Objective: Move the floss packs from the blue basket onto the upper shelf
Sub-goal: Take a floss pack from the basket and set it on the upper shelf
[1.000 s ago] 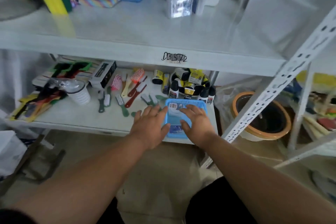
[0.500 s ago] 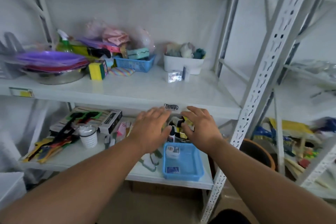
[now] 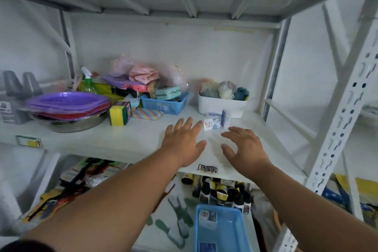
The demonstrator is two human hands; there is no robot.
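Both my hands hover above the upper shelf, empty, fingers spread. My left hand has straight fingers, its fingertips close to a small floss pack lying on the shelf in front of the white bin. My right hand sits just to the right with fingers slightly bent. Below, on the lower shelf, stands the blue basket with a floss pack at its far end and another at its near end.
A white bin of soft items stands behind the floss pack. A blue mesh basket, sponges and stacked purple plates fill the shelf's left. Small bottles and brushes lie on the lower shelf. A white perforated upright rises at right.
Both hands have risen from the blue basket on the lower shelf to above the upper shelf. The view has tilted upward with them.
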